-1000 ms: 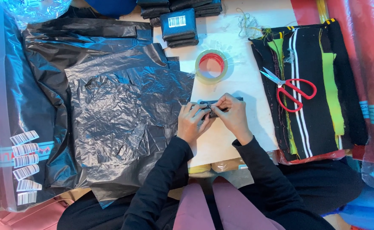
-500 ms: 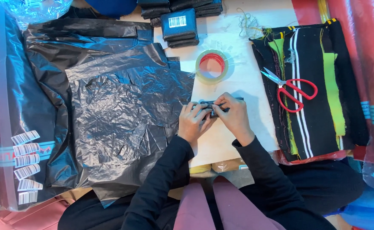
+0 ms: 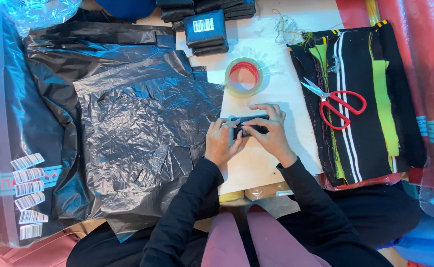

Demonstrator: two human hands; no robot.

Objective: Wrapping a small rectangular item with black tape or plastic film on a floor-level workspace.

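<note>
Both my hands meet over a small flat black packet (image 3: 250, 120) on the white board (image 3: 276, 94). My left hand (image 3: 222, 143) pinches the packet's left end, and my right hand (image 3: 271, 133) covers its right part with fingers spread along the top edge. The packet lies just right of the crumpled black plastic sheet (image 3: 138, 123). A roll of clear tape with a red core (image 3: 244, 76) sits a short way above my hands.
Red-handled scissors (image 3: 338, 104) lie on a stack of black fabric with green and white stripes (image 3: 365, 99) at right. Stacked black packets with a barcode label (image 3: 206, 30) sit at the top. Barcode stickers (image 3: 26, 193) on a plastic-wrapped bundle are at left.
My right hand's fingers have spread and slid up along the packet, showing more of it. My left hand stays at the left end.
</note>
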